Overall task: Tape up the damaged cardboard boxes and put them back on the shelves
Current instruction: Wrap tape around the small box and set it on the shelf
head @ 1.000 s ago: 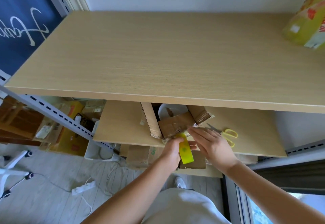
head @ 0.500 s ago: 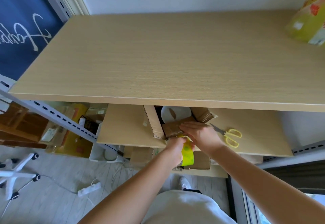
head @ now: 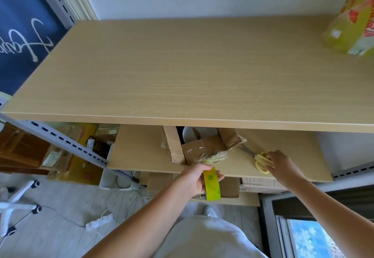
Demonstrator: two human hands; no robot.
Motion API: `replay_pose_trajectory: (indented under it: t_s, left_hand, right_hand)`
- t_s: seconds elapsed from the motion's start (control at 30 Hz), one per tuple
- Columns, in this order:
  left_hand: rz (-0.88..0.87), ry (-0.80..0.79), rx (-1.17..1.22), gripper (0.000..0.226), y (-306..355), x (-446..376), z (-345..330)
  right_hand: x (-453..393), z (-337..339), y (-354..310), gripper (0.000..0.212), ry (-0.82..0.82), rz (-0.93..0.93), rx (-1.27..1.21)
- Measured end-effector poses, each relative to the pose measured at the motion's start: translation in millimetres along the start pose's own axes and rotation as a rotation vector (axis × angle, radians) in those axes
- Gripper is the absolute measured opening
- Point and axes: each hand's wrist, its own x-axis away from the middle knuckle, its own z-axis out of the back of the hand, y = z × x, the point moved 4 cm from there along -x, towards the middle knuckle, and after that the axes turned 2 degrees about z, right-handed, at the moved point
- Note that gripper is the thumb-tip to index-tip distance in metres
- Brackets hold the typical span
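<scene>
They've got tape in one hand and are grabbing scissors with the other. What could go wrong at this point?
The tape strip running from the roll in the left hand to the box already looks crumpled, so it may stick to itself or peel off.

The right hand is closing on the scissors by feel under the upper shelf; the blades could nick fingers or the box.

The box sits near the lower shelf edge, so a tug might drag it off.

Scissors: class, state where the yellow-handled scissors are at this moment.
The scissors lie on the lower shelf, right of the open cardboard box, with the right hand touching their handles.
</scene>
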Motion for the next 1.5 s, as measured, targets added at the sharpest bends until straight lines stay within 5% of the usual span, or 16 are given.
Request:
replay_pose_trajectory:
  t_s: [0.3,0.43,0.53,0.7,0.8,1.0,1.13,1.27,1.4,1.5]
  left_hand:
    - [-0.144,0.006,-0.068,0.006,-6,-6,11]
    - [-0.220,0.023,-0.108,0.012,-9,-5,13]
    - [-0.278,0.039,-0.143,0.027,-11,-5,18]
    - [-0.320,0.018,-0.070,0.037,-15,-3,18]
    - [-0.318,-0.010,-0.145,0.038,-17,-2,21]
    - [-0.310,-0.003,-0.220,0.037,-12,-3,32]
    - [-0.301,-0.047,-0.276,0.035,-6,-4,35]
    - [-0.261,-0.067,-0.318,0.024,-1,-5,35]
    - [-0.204,-0.074,-0.338,0.023,5,-5,33]
    - [-0.180,-0.079,-0.395,0.034,10,-4,32]
  right_hand:
    - [-1,-10,-14,0.034,0.067,-0.096,0.006]
    - [3,-5,-25,0.038,0.058,0.004,0.248]
    - [16,-3,-14,0.036,-0.123,-0.023,0.222]
    - [80,7,-15,0.015,-0.664,0.147,-0.221]
    - [89,24,-43,0.014,-0.781,0.225,-0.240]
    - [57,63,-96,0.013,-0.706,0.347,-0.036]
    - [39,69,-122,0.065,-0.656,0.299,-0.038]
    - [28,56,-129,0.046,-0.616,0.265,0.043]
    - [15,64,-138,0.070,-0.535,0.190,-0.035]
    - [6,69,-146,0.068,-0.524,0.154,-0.039]
